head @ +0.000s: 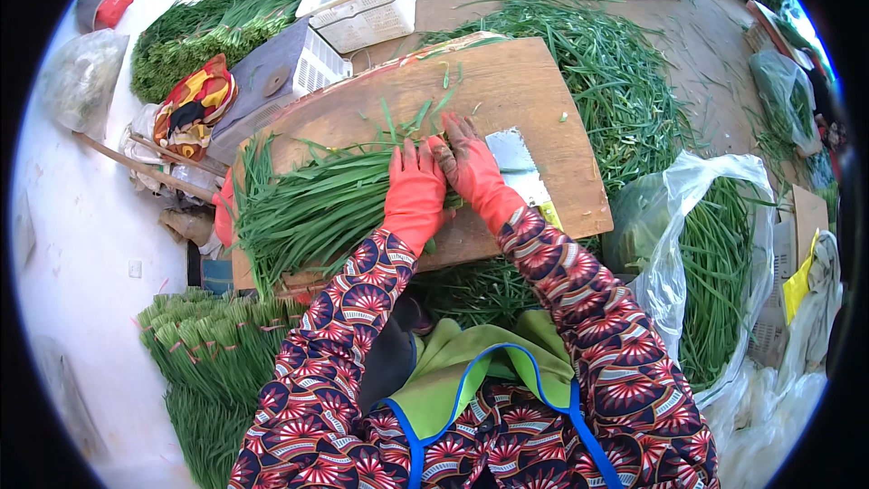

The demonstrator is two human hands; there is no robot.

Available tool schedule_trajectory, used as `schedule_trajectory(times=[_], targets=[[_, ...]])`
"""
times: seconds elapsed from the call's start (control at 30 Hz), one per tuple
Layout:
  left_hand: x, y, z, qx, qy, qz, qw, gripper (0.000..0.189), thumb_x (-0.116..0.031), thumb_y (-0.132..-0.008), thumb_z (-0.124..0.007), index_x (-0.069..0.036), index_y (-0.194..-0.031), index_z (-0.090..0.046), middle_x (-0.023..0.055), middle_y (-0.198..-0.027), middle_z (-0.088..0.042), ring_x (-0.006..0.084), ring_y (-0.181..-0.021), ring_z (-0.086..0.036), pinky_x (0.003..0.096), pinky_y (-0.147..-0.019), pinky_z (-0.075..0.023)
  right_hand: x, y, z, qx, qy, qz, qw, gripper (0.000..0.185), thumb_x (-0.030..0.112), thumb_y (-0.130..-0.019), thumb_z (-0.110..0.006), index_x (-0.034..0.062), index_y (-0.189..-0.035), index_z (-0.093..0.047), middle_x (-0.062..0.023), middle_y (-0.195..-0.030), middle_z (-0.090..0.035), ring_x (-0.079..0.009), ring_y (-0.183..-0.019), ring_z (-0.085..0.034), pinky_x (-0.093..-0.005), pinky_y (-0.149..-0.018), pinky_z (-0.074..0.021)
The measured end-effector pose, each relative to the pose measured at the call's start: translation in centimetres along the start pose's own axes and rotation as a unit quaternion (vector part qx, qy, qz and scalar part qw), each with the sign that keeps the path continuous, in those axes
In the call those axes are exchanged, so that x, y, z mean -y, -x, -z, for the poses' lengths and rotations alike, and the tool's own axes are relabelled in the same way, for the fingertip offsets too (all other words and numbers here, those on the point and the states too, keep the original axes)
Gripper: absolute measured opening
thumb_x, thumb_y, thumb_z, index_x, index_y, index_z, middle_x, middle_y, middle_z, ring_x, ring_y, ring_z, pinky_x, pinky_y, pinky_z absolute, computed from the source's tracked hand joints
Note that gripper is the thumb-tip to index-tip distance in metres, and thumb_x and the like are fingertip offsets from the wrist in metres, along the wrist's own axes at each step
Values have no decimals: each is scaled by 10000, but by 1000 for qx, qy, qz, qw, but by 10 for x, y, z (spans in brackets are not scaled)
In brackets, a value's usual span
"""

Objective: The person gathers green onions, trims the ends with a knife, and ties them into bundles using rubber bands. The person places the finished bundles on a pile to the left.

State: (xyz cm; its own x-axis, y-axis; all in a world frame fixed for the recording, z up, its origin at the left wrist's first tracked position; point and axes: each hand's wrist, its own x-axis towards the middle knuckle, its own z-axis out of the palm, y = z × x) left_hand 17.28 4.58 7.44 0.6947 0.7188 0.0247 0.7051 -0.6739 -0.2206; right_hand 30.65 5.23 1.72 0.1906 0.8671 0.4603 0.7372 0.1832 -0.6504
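Note:
A loose bunch of garlic chives (pixel 326 200) lies across a wooden board (pixel 543 95), its leaf tips fanned towards the left edge. My left hand (pixel 415 193), in a red rubber glove, rests over the right part of the bunch and holds it, fingers together. My right hand (pixel 472 166), gloved alike and soiled at the fingertips, is at the bunch's right end, its thumb beside my left fingers. Its palm is hidden, so its grip cannot be made out. Just right of it lies a broad metal blade (pixel 519 163) with a yellow handle (pixel 550 214).
Loose green leaves (pixel 611 75) are heaped behind and right of the board. Tied chive bundles (pixel 217 346) stand at lower left, more (pixel 204 41) at upper left. A white plastic crate (pixel 366 13) stands at the back. An open plastic bag (pixel 713 272) of chives is at right.

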Motion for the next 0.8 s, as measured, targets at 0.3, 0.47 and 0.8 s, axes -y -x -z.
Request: schedule_trajectory(times=[0.3,0.47,0.8], targets=[[-2,-1,-3,-46,40,-4,998,1173,-540,-491,-836,-9,-1405,-326,177,-1410,-372,386,-1324,-321,508,-1098,-244,-31,12,7,-14,-59,41,997,684,408,-906,-557,-20,-1398,-353,-272,-1293,-504,-456,-1206,-465,-450,-1005,-397],[25,-39,14,31,112,-21,993,1061,-457,-532,-841,-16,-1370,-363,126,-1140,-553,290,-1093,-534,406,-963,-406,-9,12,83,-27,-56,-147,987,605,373,-840,-673,-8,-1278,-502,-199,-958,-650,-379,-877,-635,-431,-752,-507],[43,-66,11,97,150,-24,984,1057,-488,-564,-825,-3,-1376,-353,174,-1163,-581,345,-1044,-581,400,-868,-482,5,104,128,216,279,-276,894,725,343,-751,-739,16,-1321,-432,-202,-1087,-613,-362,-946,-633,-443,-774,-521]])
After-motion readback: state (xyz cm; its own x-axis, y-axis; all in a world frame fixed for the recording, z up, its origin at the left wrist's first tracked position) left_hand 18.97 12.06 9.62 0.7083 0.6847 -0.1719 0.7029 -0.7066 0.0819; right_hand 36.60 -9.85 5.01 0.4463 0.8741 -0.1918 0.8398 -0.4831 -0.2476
